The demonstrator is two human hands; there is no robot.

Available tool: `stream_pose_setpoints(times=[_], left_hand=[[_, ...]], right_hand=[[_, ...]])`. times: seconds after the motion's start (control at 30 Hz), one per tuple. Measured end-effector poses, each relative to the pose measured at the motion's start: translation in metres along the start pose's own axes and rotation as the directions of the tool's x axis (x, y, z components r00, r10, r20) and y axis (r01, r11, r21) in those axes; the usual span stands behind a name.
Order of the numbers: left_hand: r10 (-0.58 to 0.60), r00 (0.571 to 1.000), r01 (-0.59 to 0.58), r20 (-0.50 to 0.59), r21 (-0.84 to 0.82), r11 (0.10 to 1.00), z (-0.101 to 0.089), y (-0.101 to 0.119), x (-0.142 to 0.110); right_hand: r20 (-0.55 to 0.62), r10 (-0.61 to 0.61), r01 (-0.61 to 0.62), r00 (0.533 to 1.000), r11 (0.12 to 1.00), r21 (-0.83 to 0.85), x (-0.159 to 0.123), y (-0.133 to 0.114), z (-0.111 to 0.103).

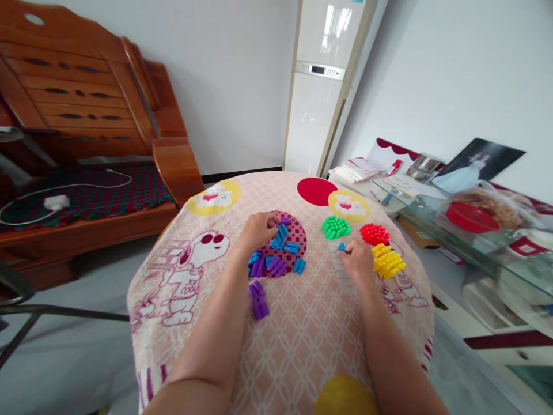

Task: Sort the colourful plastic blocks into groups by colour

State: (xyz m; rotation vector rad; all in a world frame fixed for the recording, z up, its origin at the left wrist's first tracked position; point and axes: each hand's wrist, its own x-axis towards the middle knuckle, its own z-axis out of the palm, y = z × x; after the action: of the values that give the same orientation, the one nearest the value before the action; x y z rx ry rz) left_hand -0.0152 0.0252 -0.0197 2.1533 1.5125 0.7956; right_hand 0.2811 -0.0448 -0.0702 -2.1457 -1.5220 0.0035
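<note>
My right hand (358, 258) pinches a small blue plastic piece (341, 247) just above the tablecloth, left of the sorted groups. My left hand (260, 230) is at the mixed pile, its fingers curled together against the blue pieces (280, 235); what they grip, if anything, is hidden. Purple plastic pieces (276, 266) lie among the blue ones, and a few purple pieces (259, 302) sit apart in front. Beyond my right hand stands a tight green cluster (336, 227). A red cluster (375, 233) and a yellow cluster (387, 260) stand close beside that hand.
A patterned cloth (298, 346) covers the round table. On the right is a glass-topped cabinet (466, 230) with papers, a red bowl (472, 217) and a photo (477, 164). A wooden bench (78, 98) is at the left, a white appliance (317, 98) behind.
</note>
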Motion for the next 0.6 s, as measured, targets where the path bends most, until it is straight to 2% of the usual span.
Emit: stream_pose_setpoints(times=[0.13,0.37,0.6], left_hand=[[0.06,0.998,-0.06,0.002,-0.06,0.996,0.014,0.025,-0.001],[0.116,0.992,-0.112,0.049,-0.083,0.99,0.067,0.072,-0.011],[0.121,0.985,-0.12,0.119,-0.011,0.993,0.103,0.083,-0.021]], right_hand=[[0.043,-0.033,0.031,0.999,0.998,0.056,0.004,0.01,0.005],[-0.055,-0.092,0.098,0.994,0.989,0.114,0.004,0.012,-0.002],[0.013,-0.09,0.088,0.996,0.99,0.111,0.007,0.012,-0.002]])
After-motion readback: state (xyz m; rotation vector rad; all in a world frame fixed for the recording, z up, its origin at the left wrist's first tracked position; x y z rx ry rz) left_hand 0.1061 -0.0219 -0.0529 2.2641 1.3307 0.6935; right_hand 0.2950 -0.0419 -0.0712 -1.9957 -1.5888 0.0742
